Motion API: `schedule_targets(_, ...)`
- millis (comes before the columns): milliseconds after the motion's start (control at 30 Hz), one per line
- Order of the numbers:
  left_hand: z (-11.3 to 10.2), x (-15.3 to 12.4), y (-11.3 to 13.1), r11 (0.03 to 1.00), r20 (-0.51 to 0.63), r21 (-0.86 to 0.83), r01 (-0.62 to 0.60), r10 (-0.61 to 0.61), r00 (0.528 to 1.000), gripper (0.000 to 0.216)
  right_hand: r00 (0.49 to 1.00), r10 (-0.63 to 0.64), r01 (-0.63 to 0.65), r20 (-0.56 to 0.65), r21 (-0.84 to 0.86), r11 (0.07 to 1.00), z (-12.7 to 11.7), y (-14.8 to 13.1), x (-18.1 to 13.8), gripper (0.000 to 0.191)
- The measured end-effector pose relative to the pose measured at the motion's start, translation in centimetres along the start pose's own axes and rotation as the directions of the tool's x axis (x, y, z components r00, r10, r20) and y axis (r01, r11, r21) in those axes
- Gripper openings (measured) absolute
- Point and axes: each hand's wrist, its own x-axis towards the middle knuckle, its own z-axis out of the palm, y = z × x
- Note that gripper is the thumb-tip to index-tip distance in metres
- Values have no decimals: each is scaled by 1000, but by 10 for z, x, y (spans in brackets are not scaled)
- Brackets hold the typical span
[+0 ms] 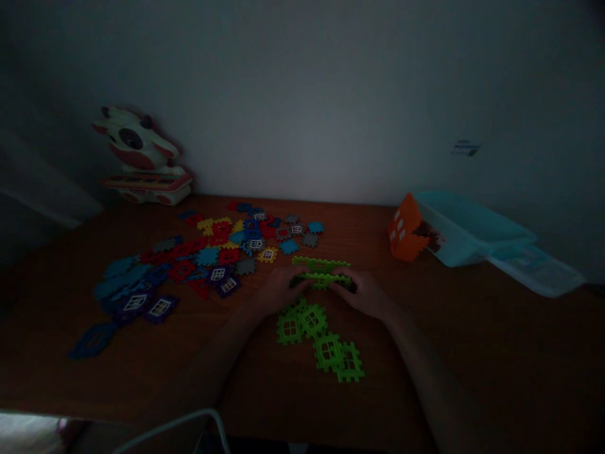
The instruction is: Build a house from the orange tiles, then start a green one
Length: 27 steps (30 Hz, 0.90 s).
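Observation:
Both my hands grip a green interlocking panel assembly (321,279) at the middle of the table, with a toothed edge facing me and another toothed edge behind it. My left hand (283,287) is closed on its left end, thumb on the near side. At the right end my right hand (362,291) pinches it the same way. How the panels join is too dark to make out. Just below my hands lie several loose green window panels (312,320), partly overlapping.
Left of my hands spreads a heap of red, blue, yellow, grey and purple panels (182,271). A cow-shaped toy keyboard (146,180) stands at the back left. On the right are an orange toy house (405,230), a light-blue bin (472,221) and its clear lid (539,268). A white cable (189,415) crosses the front.

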Motion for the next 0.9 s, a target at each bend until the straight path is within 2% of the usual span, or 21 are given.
schedule_targets(100,4,1,0,1000,-17,5,10,-10,1000,21,1000,2,-2,0,-16,1000,-1,0,0,19)
schedule_targets(267,6,3,-5,993,-84,-57,102,-107,991,27,1000,-4,4,4,-18,1000,0,2,0,21)
schedule_targets(433,4,6,-8,984,-23,-105,148,-151,988,19,1000,-1,2,19,-48,999,0,5,1,21)
schedule_targets(600,6,6,-11,992,-28,-88,96,-98,995,16,1000,4,-4,-2,-62,998,1,3,1,18)
schedule_targets(900,8,9,-18,995,-19,60,-77,79,997,19,997,-58,52,-47,-118,992,5,5,0,21)
